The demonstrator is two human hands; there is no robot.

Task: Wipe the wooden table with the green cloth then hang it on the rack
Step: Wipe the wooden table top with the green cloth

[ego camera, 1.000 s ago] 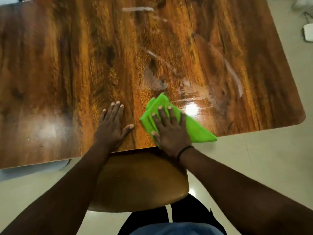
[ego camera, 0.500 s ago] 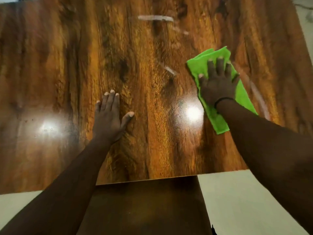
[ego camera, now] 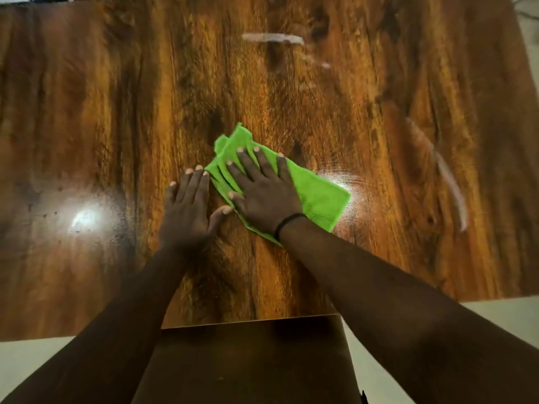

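The folded green cloth [ego camera: 318, 196] lies flat on the glossy wooden table [ego camera: 364, 118], near the middle. My right hand [ego camera: 262, 191] presses down on the cloth with fingers spread, a black band at its wrist. Just left of the cloth, my left hand [ego camera: 188, 208] rests palm-down on the bare wood, its thumb touching the cloth's edge. Pale smears show on the wood at the far middle and along the right side. No rack is in view.
A dark brown chair seat [ego camera: 248, 360] is tucked under the table's near edge between my arms. Pale floor [ego camera: 495, 313] shows at the lower right and lower left. Bright light glare sits on the wood left of my hands.
My right hand has swept the cloth from the far right of the table back toward the centre, ending beside my left hand. The left hand has stayed flat on the wood.
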